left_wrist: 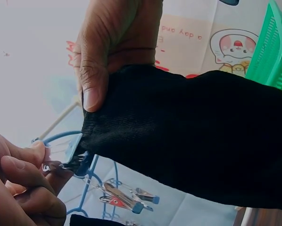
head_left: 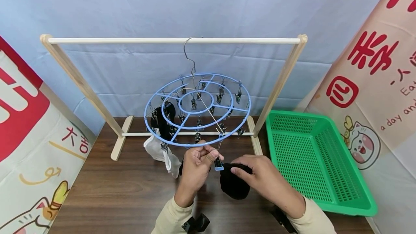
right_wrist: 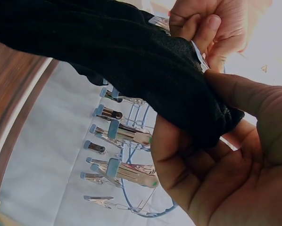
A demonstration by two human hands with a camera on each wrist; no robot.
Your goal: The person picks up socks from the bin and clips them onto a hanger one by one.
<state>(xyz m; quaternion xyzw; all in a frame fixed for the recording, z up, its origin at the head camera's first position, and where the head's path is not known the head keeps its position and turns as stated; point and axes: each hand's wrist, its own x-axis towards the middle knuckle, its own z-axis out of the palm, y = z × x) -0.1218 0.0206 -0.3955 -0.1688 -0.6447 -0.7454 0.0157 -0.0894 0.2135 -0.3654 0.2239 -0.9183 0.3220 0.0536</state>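
Observation:
A black sock (head_left: 234, 187) hangs from my right hand (head_left: 263, 176), which grips it at the cuff between thumb and fingers. My left hand (head_left: 196, 163) pinches the handles of a metal clip (head_left: 218, 164) with pale blue tips, hung at the front of a round blue drying hanger (head_left: 185, 144). In the left wrist view the clip's tips are right at the edge of the sock cuff (left_wrist: 89, 129). In the right wrist view, my right fingers (right_wrist: 171, 165) curl under the bunched cuff, and my left fingers are partly behind the sock.
A black sock (head_left: 167, 120) and a white sock (head_left: 159, 149) hang at the hanger's left. Several other clips (right_wrist: 127, 134) dangle from its rings. The hanger hooks onto a white rod (head_left: 130, 40) on a wooden stand. A green basket (head_left: 320, 205) stands to the right.

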